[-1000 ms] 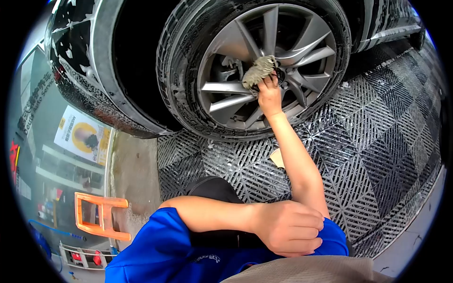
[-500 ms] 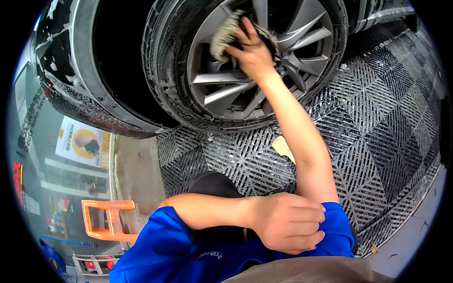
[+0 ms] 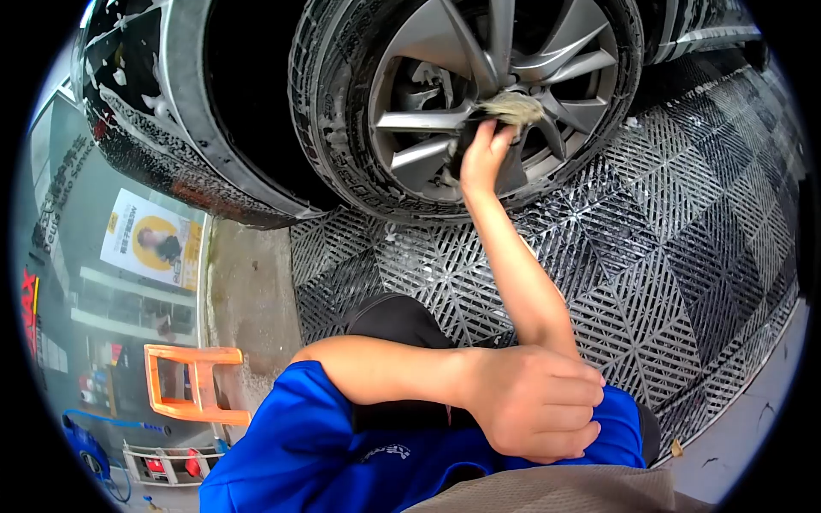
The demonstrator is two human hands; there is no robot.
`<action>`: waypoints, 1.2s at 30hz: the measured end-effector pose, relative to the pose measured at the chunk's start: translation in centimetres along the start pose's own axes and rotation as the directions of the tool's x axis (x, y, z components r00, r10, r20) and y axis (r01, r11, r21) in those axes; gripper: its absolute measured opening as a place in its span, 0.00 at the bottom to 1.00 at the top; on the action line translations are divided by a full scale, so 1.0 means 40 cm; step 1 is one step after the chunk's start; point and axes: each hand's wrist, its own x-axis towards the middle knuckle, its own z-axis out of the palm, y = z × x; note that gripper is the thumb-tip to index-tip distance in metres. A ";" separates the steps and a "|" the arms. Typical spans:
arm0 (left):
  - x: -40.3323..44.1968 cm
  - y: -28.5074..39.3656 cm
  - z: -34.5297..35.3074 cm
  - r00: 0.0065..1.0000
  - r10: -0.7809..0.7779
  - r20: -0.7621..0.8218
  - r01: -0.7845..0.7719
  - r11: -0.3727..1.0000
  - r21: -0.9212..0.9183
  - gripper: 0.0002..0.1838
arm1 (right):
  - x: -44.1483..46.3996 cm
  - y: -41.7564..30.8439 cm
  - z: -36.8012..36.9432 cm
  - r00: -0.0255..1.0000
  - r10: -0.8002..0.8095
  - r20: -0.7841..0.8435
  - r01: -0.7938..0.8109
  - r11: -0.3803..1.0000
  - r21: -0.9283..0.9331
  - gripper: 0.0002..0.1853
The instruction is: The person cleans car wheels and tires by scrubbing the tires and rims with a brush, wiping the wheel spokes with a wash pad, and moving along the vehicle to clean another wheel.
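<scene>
My right hand (image 3: 486,158) is closed on a fuzzy, beige-and-dark wash mitt (image 3: 515,109), pressed against the lower hub area of a grey alloy wheel (image 3: 428,38). Its fingertips are partly hidden by the mitt and spokes. Suds streak the black tyre (image 3: 338,162) around the rim. Across my body lies my left arm, and my left hand (image 3: 543,402) is curled into a fist against my right upper arm by the blue sleeve. Nothing shows in that fist.
A foam-covered dark car body (image 3: 162,145) curves past the wheel on the left. Black and grey slatted floor tiles (image 3: 633,248) lie beneath, wet with suds. At left stand an orange stool (image 3: 197,385), a blue hose reel (image 3: 90,449) and a glass wall with a poster (image 3: 145,239).
My right hand has brought the mitt from the upper left spokes down and right to below the hub. My left fist stays by my right upper arm. The view has shifted slightly.
</scene>
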 end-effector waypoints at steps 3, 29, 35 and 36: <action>0.001 0.016 0.008 0.998 0.029 -0.055 -0.030 1.000 -0.010 0.10 | 0.011 -0.053 0.122 0.909 0.332 0.252 -0.327 0.943 -0.062 0.23; -0.025 -0.029 0.034 1.000 -0.026 0.005 0.026 0.998 -0.049 0.12 | -0.054 -0.023 0.091 0.559 -0.280 0.780 0.765 0.536 -0.357 0.23; -0.023 -0.023 0.021 0.999 -0.035 -0.015 0.034 0.997 -0.074 0.11 | -0.111 -0.097 0.199 0.637 -0.072 0.768 0.400 0.882 -0.249 0.23; -0.022 -0.025 0.023 0.999 -0.040 -0.011 0.039 0.996 -0.085 0.11 | -0.085 -0.124 0.218 0.660 0.042 0.750 0.167 0.965 -0.200 0.25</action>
